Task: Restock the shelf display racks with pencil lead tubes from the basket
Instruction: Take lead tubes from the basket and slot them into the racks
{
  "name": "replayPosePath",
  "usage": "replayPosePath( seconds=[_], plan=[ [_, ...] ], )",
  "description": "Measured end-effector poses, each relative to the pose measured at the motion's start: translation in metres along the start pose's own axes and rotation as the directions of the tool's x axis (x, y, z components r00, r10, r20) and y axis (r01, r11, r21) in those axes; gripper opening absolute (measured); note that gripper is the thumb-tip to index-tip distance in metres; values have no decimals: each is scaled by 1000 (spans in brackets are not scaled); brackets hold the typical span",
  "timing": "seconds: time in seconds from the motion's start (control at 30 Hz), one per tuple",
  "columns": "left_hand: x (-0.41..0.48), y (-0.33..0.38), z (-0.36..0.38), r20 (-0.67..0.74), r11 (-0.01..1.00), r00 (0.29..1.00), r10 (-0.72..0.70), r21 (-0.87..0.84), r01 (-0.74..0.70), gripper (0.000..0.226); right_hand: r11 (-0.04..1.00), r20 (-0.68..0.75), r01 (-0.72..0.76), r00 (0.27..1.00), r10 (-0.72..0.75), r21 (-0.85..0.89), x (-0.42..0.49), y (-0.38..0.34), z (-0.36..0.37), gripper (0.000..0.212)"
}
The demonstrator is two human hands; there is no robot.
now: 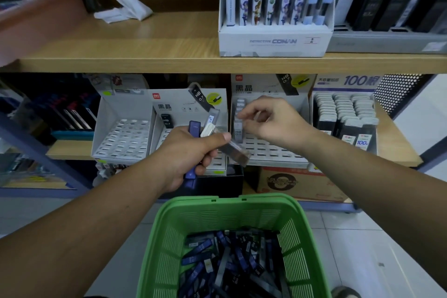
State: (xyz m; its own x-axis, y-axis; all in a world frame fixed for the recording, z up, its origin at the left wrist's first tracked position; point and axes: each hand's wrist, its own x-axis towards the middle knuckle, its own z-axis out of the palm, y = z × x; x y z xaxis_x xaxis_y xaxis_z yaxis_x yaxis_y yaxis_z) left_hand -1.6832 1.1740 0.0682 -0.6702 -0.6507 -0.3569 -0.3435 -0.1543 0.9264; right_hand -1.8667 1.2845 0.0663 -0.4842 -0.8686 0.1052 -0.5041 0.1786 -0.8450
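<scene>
as the left hand (186, 153) grips spare plastic lead tubes (238, 150), the right hand (273, 121) pinches a clear tube (257, 116). white slotted rack (271, 149) lies just beneath.

A crumpled white paper (125, 8) lies on the upper wooden shelf board (145, 55), well left of a white box printed CONAN (273, 43). Just right of that box stands a grey tray (387, 42) of dark packs. Under the lower board sits a brown cardboard box (290, 184). A black perforated panel (396, 92) stands at the right, above pale floor tiles (375, 249).
</scene>
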Motion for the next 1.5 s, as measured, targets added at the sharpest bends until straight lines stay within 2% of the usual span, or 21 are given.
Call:
replayPosePath(
  seconds=[0.1,0.17,0.27,0.33,0.43,0.5,0.57,0.67,0.8,1.03,1.17,1.4,1.5],
  plan=[
    [-4,7,16,28,999,999,28,-22,-27,26,992,217,-51,976,26,111,-22,-18,-11,23],
    [-5,12,30,30,999,999,28,-46,-27,29,997,234,-16,972,-1,70,-36,-20,-16,32],
    [-6,20,56,64,996,997,33,-85,-28,27,995,132,53,990,-41,-89,-52,-9,-30,35],
    [-7,24,76,105,994,993,45,-100,-34,28,991,61,56,997,-49,-118,-59,2,-46,29],
    [-5,27,104,151,996,987,55,-84,-42,36,999,-12,-23,1000,23,24,-73,20,-76,15],
    [-3,26,124,172,998,985,31,-57,-21,36,997,-100,-73,992,76,41,-83,30,-95,6],
    [-1,25,143,213,998,977,-21,-59,34,26,994,-188,-111,976,107,-12,-88,44,-113,10],
    [4,25,166,289,991,953,-90,-67,114,11,985,-221,-166,960,173,51,-93,67,-137,18],
    [12,18,184,263,999,963,-52,15,50,7,976,-307,-192,927,216,108,-103,86,-155,22],
    [25,2,194,220,981,975,-24,192,-19,15,972,-295,-215,926,234,95,-113,111,-154,27],
    [32,0,198,213,980,976,-38,201,-5,11,969,-305,-222,920,246,113,-111,114,-156,28],
    [31,-4,208,236,972,971,-39,233,-17,11,971,-303,-237,929,214,-41,-113,117,-172,19],
    [31,-4,208,242,970,969,-41,243,-19,12,971,-307,-240,925,225,-10,-113,122,-171,18]
  ],
)
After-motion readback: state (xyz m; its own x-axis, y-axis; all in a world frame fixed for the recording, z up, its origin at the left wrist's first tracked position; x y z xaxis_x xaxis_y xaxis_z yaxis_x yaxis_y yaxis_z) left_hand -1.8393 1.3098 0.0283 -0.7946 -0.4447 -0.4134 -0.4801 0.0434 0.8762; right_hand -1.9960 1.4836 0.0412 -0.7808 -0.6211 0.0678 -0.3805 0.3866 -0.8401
